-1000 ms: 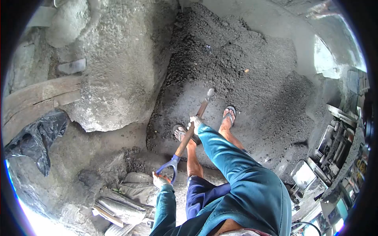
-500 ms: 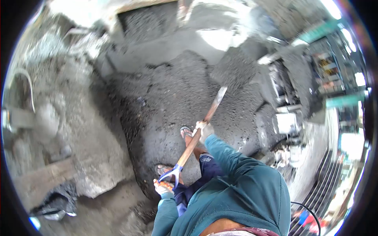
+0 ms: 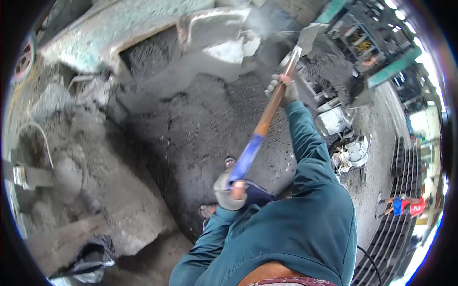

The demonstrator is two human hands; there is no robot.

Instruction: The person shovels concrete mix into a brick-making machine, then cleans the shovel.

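Note:
My left hand (image 3: 231,190), in a worn pale glove with bare fingertips, is closed round the blue grip at the near end of a shovel (image 3: 268,117). Farther up, my right hand (image 3: 285,89), gloved as well, wraps the wooden shaft close to the metal socket. The shovel slants up and to the right. Its metal blade (image 3: 307,39) looks bare and turned on edge, beside a heap of dark grey gritty mix (image 3: 329,71) at the machine. Below the shaft, a wide bed of dark grey mix (image 3: 191,128) covers the floor around my sandalled feet.
A motor (image 3: 353,151) and a pale metal box (image 3: 333,121) stand to the right. Rough concrete blocks (image 3: 105,167) border the left. A black plastic bag (image 3: 93,255) lies at lower left. Another person in red (image 3: 414,207) is near rows of dark blocks (image 3: 400,190).
The shovel has swung up and right, and the load of mix on its blade is gone. My right arm has stretched out; my left hand has risen and moved right.

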